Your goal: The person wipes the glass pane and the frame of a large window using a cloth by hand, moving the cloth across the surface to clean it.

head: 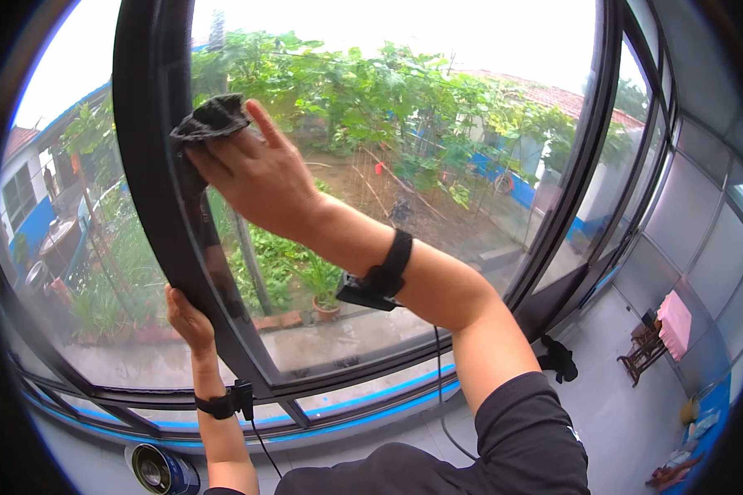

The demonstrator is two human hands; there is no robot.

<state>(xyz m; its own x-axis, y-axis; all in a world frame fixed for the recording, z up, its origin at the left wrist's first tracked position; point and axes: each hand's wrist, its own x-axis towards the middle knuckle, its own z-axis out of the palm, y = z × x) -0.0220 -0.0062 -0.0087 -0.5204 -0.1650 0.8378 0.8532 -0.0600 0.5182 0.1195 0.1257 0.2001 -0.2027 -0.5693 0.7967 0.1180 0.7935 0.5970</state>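
Observation:
A dark, crumpled cloth point(213, 119) is in my right hand point(266, 176), pressed against the dark upright of the window frame point(155, 154) beside the glass. My right thumb points up, and the other fingers lie partly under the cloth. Lower down, my left hand point(190, 320) rests against the left edge of the same upright, fingers pointing upward; whether it grips the frame cannot be made out. The large window pane point(371, 247) spreads to the right of the upright. Black straps with small devices point(378, 281) sit on both of my forearms, and cables hang from them.
On the floor below left stands a blue round can point(164, 470). Further right are a black object point(557, 359) on the floor and a dark wooden stand with a pink cloth point(675, 325). Through the glass show a potted plant point(326, 306) and leafy vines point(371, 93).

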